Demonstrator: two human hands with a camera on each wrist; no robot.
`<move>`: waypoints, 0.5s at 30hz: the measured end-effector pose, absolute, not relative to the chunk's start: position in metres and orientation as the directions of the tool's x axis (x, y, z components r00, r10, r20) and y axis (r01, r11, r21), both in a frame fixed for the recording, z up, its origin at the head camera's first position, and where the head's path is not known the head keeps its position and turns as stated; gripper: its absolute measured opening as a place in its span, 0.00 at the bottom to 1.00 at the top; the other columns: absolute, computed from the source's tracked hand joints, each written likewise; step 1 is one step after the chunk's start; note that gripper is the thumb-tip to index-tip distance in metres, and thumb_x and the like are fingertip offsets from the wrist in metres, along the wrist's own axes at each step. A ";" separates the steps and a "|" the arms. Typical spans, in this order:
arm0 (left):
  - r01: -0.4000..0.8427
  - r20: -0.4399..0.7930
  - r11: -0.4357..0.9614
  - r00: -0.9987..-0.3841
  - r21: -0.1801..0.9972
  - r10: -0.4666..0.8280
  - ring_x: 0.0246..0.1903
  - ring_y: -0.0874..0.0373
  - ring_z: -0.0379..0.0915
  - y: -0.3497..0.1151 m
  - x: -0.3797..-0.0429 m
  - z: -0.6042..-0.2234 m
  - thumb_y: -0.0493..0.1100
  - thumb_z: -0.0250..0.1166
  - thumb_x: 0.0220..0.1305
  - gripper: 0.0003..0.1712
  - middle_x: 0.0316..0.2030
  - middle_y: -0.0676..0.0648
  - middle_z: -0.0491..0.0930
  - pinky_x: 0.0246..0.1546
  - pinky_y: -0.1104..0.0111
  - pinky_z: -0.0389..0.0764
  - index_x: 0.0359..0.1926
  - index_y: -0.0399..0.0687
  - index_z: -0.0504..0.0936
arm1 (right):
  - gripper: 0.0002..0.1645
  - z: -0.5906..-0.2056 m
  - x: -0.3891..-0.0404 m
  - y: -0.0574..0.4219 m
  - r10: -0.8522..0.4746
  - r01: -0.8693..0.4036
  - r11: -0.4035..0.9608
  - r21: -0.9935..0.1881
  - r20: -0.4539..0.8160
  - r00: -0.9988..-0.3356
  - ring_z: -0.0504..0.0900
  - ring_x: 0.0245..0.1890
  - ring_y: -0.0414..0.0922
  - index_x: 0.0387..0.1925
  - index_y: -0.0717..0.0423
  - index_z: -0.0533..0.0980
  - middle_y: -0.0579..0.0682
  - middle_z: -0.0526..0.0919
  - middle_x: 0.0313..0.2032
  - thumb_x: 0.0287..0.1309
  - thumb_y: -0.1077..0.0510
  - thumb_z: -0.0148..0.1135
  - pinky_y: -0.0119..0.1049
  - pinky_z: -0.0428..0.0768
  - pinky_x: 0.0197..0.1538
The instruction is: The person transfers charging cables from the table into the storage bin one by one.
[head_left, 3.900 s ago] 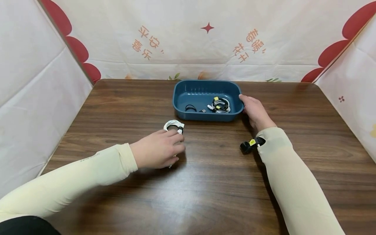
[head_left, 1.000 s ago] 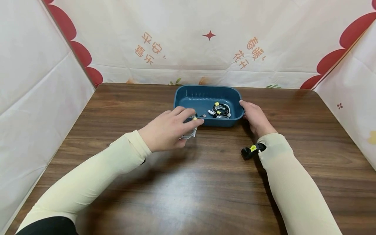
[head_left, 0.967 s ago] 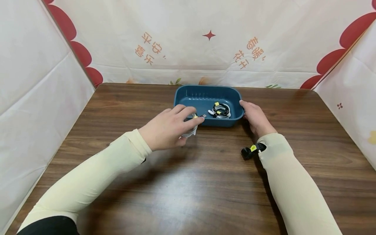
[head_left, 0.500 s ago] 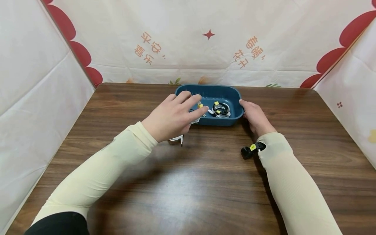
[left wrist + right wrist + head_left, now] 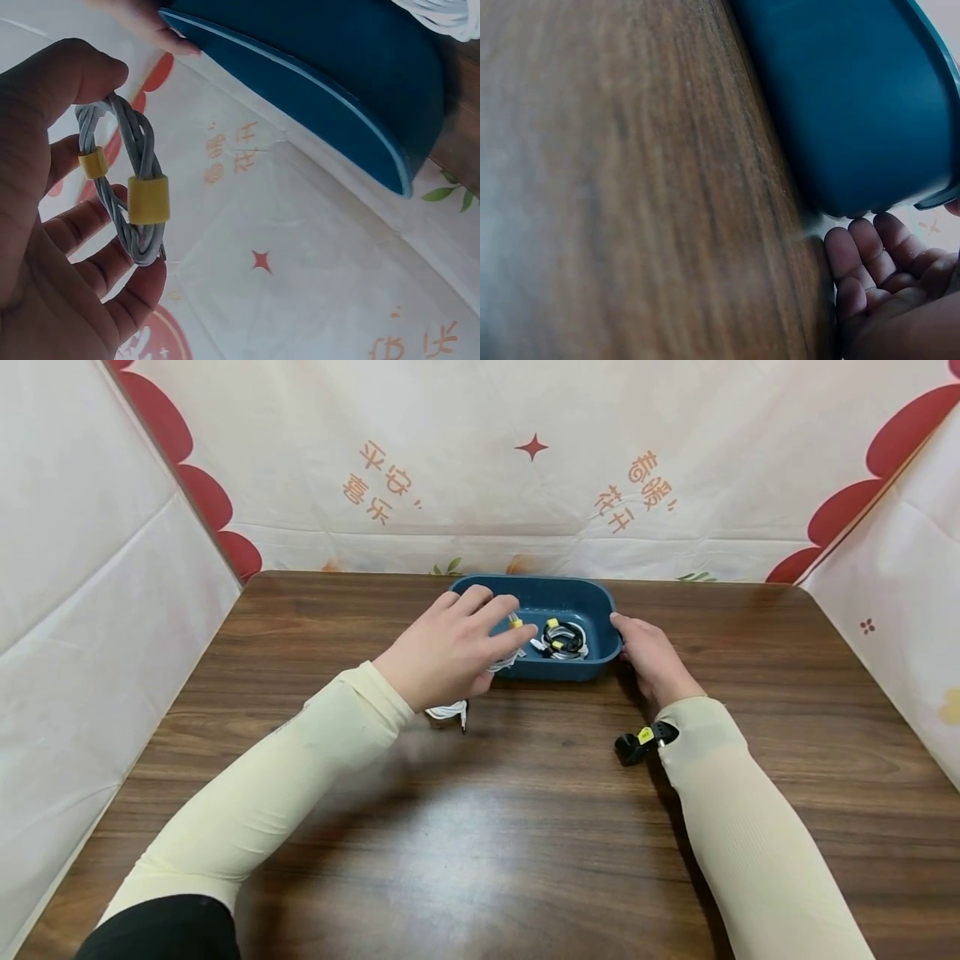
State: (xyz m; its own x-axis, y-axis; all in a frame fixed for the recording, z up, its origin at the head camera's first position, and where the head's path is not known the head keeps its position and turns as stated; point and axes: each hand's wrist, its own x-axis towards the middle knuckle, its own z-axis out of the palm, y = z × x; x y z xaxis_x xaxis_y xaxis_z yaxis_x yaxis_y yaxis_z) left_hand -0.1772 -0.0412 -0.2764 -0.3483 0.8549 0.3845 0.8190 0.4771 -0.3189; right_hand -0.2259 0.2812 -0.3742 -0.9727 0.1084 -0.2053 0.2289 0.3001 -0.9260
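A coiled grey cable with yellow bands (image 5: 148, 199) is pinched between the thumb and fingers of my left hand (image 5: 457, 647). That hand is over the left front of the blue plastic bin (image 5: 558, 670), hiding part of its inside. My right hand (image 5: 651, 656) grips the bin's right end, thumb at the rim; in the right wrist view its fingertips (image 5: 842, 251) lie against the outer wall. Inside the bin, toward the right, lies a pile of black and white coiled cables (image 5: 564, 640) with yellow bands.
A white coiled cable (image 5: 447, 711) lies on the wooden table (image 5: 525, 827) beneath my left wrist, in front of the bin. White printed cloth (image 5: 465, 468) hangs behind the table and at both sides. A black wrist camera (image 5: 632, 748) sticks out from my right sleeve.
My left hand has picked up the grey cable and carried it forward and right to the bin, uncovering the white coil on the table. My right hand has stayed at the bin's end.
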 end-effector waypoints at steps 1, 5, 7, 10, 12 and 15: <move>0.818 0.379 0.482 -0.358 -0.313 0.853 0.52 0.43 0.67 -0.041 -0.179 -0.277 0.42 0.63 0.57 0.30 0.57 0.42 0.72 0.39 0.56 0.74 0.64 0.54 0.76 | 0.31 -0.375 -0.226 0.281 0.106 0.228 0.296 -0.928 -0.205 -0.973 0.66 0.35 0.46 0.48 0.59 0.70 0.41 0.66 0.23 0.73 0.35 0.44 0.40 0.62 0.46; 0.807 0.349 0.512 -0.408 -0.294 0.843 0.53 0.44 0.66 -0.040 -0.188 -0.280 0.44 0.63 0.57 0.31 0.58 0.42 0.71 0.42 0.55 0.74 0.65 0.54 0.76 | 0.30 -0.375 -0.226 0.281 0.109 0.224 0.292 -0.930 -0.200 -0.974 0.67 0.34 0.45 0.46 0.59 0.71 0.40 0.67 0.23 0.72 0.35 0.45 0.40 0.62 0.45; 0.802 0.338 0.526 -0.430 -0.283 0.837 0.53 0.44 0.66 -0.038 -0.193 -0.282 0.45 0.64 0.57 0.32 0.58 0.42 0.71 0.42 0.55 0.74 0.65 0.54 0.76 | 0.30 -0.375 -0.226 0.280 0.113 0.224 0.295 -0.929 -0.199 -0.974 0.67 0.35 0.46 0.46 0.59 0.71 0.40 0.67 0.23 0.72 0.35 0.45 0.40 0.62 0.46; 0.799 0.318 0.542 -0.459 -0.261 0.830 0.54 0.44 0.66 -0.036 -0.200 -0.285 0.46 0.67 0.56 0.33 0.59 0.42 0.71 0.45 0.54 0.75 0.65 0.54 0.76 | 0.30 -0.374 -0.226 0.280 0.113 0.224 0.296 -0.928 -0.199 -0.974 0.67 0.36 0.47 0.45 0.58 0.71 0.41 0.67 0.24 0.72 0.34 0.45 0.40 0.63 0.46; 0.799 0.306 0.550 -0.474 -0.245 0.825 0.55 0.44 0.66 -0.033 -0.204 -0.286 0.47 0.67 0.56 0.34 0.59 0.42 0.71 0.47 0.54 0.75 0.66 0.55 0.76 | 0.30 -0.374 -0.226 0.280 0.110 0.221 0.296 -0.929 -0.197 -0.974 0.66 0.36 0.47 0.43 0.58 0.70 0.41 0.67 0.24 0.72 0.34 0.45 0.40 0.62 0.46; 0.796 0.280 0.559 -0.496 -0.233 0.822 0.56 0.44 0.66 -0.028 -0.211 -0.287 0.48 0.67 0.56 0.34 0.60 0.42 0.71 0.49 0.54 0.75 0.66 0.55 0.75 | 0.30 -0.375 -0.226 0.281 0.109 0.218 0.297 -0.930 -0.194 -0.975 0.66 0.36 0.47 0.44 0.58 0.70 0.40 0.67 0.23 0.72 0.34 0.45 0.40 0.62 0.46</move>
State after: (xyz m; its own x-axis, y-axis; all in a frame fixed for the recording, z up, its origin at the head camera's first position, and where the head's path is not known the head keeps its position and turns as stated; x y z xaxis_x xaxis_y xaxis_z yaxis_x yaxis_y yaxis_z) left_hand -0.2110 -0.0276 -0.2867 -0.4960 0.8220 0.2798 0.7956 0.5593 -0.2328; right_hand -0.2262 0.2808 -0.3747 -0.9749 0.1092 -0.1942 0.2184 0.2970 -0.9296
